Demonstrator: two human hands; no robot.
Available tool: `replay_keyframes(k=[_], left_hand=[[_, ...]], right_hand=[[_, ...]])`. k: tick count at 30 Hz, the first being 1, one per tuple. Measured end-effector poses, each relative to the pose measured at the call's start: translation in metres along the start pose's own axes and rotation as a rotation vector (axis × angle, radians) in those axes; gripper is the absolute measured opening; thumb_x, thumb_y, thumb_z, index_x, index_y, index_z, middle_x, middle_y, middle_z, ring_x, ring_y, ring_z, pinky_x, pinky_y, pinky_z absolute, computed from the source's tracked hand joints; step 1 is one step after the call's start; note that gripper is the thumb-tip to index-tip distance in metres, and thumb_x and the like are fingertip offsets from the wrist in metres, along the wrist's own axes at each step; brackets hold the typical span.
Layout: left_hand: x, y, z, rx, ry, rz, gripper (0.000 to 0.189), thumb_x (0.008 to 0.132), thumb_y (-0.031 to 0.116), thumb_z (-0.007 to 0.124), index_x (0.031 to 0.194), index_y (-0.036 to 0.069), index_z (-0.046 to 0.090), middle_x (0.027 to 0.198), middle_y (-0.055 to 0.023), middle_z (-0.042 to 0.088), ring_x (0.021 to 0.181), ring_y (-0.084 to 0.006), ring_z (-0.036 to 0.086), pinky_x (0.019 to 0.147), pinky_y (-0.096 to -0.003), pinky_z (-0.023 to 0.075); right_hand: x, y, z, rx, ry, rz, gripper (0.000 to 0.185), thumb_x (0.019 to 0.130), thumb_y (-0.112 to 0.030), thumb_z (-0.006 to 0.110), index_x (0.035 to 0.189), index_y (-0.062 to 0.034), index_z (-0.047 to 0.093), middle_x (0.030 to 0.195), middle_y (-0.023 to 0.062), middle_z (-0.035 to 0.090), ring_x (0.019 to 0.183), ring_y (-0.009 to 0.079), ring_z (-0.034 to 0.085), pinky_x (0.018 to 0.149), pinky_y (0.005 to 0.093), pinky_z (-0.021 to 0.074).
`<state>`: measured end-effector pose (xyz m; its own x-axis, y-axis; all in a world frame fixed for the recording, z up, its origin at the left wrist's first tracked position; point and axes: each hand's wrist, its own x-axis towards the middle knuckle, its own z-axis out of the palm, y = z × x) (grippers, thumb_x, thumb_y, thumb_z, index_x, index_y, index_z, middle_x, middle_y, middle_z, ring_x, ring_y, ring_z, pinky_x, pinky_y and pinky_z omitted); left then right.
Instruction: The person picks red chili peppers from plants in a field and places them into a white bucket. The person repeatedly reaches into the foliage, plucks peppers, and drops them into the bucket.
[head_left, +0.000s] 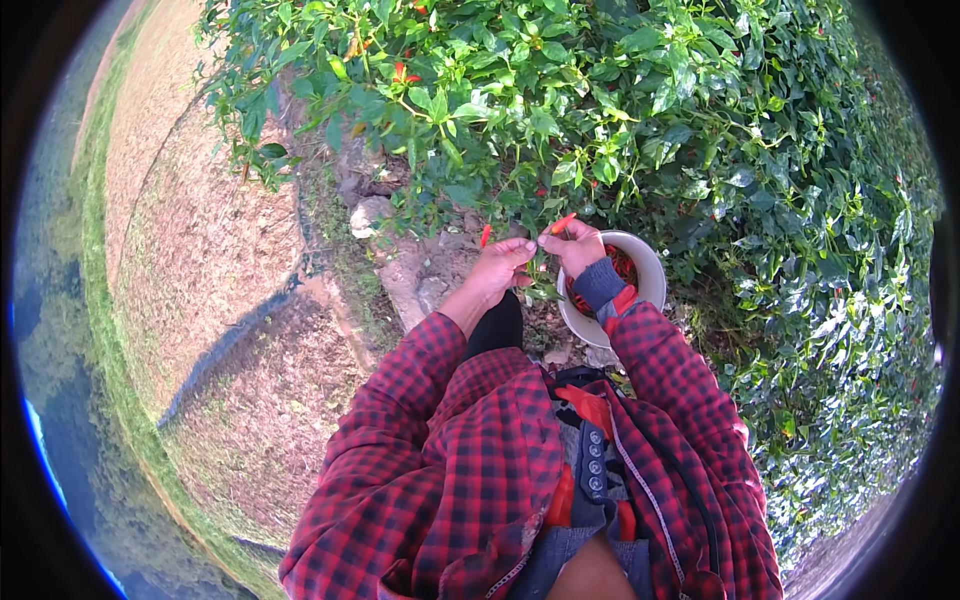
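Observation:
My right hand (581, 247) has a red-orange chili pepper (562, 223) between its fingers, over the left rim of a white bucket (654, 274). Many red chilies (622, 266) lie inside that bucket, partly hidden by my wrist and cuff. Close beside it, my left hand (499, 266) has its fingertips pinched together, nearly touching the right fingertips. Another red chili (485, 235) stands up just behind the left fingers; whether they hold it or it hangs from the plant cannot be told. Leafy chili plants (540, 112) rise directly beyond both hands.
Dense chili bushes (787, 225) spread along the right side. Pale stones (370, 216) and bare soil lie left of the plants' base. Farther left, a dry field (210, 202) is crossed by a dark strip (225, 341). The bucket stands on the ground near my legs.

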<state>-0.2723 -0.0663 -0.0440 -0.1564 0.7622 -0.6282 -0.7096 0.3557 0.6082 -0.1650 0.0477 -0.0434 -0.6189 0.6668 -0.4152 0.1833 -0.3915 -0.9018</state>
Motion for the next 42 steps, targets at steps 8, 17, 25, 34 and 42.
replay_keyframes(k=[8,17,25,34,42], left_hand=[[0.000,-0.003,-0.013,0.025,-0.010,-0.016,0.016,0.085,0.022,0.060,0.095,0.010,0.058,0.087,0.0016,0.060,0.081,-0.0116,0.060,0.063,-0.0287,0.0479],[0.011,-0.009,-0.027,-0.279,0.094,0.314,0.064,0.081,0.001,0.047,0.134,0.022,0.018,0.122,-0.0041,0.048,0.094,-0.0179,0.056,0.079,-0.0396,0.0454],[0.019,-0.004,-0.022,-0.163,0.137,0.523,0.076,0.079,-0.009,0.043,0.142,0.023,0.013,0.136,-0.0034,0.033,0.091,-0.0135,0.057,0.073,-0.0231,0.0455],[0.027,0.013,-0.003,0.153,0.115,0.974,0.034,0.087,0.009,0.053,0.121,0.002,0.050,0.129,-0.0085,0.045,0.111,-0.0148,0.047,0.095,-0.0292,0.0370],[0.045,0.023,-0.013,0.335,0.161,0.928,0.029,0.078,-0.006,0.054,0.107,-0.001,0.058,0.107,-0.0071,0.060,0.097,-0.0150,0.056,0.091,-0.0278,0.0402]], right_hand=[[0.007,-0.020,-0.006,0.175,0.035,0.233,0.010,0.079,-0.007,0.062,0.088,-0.0049,0.057,0.049,-0.0029,0.043,0.035,0.0062,0.034,0.033,0.0225,0.0233],[-0.016,-0.026,-0.009,0.538,-0.364,0.144,0.017,0.078,0.006,0.053,0.091,-0.0056,0.052,0.072,0.0042,0.052,0.049,0.0096,0.046,0.040,0.0212,0.0327],[-0.005,-0.055,0.002,0.205,-0.441,0.050,0.009,0.079,0.000,0.060,0.082,-0.0044,0.053,0.074,0.0065,0.056,0.058,0.0094,0.052,0.041,0.0224,0.0367],[0.001,-0.077,0.046,-0.791,-0.232,-0.627,0.031,0.070,-0.002,0.057,0.099,-0.0157,0.057,0.074,0.0099,0.055,0.065,0.0302,0.059,0.056,0.0376,0.0465],[0.004,-0.095,0.031,-0.772,-0.197,-0.743,0.013,0.075,-0.007,0.057,0.086,-0.0140,0.057,0.083,0.0073,0.059,0.067,0.0272,0.060,0.059,0.0355,0.0492]])
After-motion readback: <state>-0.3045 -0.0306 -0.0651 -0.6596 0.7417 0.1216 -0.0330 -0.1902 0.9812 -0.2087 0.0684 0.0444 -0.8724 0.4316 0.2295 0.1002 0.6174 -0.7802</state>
